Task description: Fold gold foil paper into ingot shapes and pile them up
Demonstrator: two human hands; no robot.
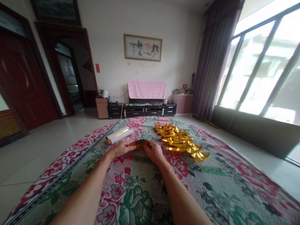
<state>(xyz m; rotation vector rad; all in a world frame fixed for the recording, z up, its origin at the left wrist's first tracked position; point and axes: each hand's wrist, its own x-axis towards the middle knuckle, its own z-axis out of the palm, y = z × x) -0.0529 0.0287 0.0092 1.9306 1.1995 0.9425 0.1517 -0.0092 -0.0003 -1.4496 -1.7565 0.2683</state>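
A strip of gold foil paper (140, 142) is stretched between my two hands, just above the patterned cloth. My left hand (119, 150) pinches its left end, fingers closed. At the other end my right hand (153, 151) grips the foil, thumb and fingers pressed together. Behind my left hand lies a roll of white-backed gold sheet (120, 135), a gold edge showing along it. To the right of my right hand, several folded gold foil ingots (179, 140) lie in a heap of overlapping rows.
A flowered cloth (136, 203) covers the broad surface before me. Farther back stand a low black TV cabinet (146, 112) and a screen draped with a pink towel (147, 90). Purple curtains (211, 62) and a large window are on the right, a dark red door (23, 72) on the left.
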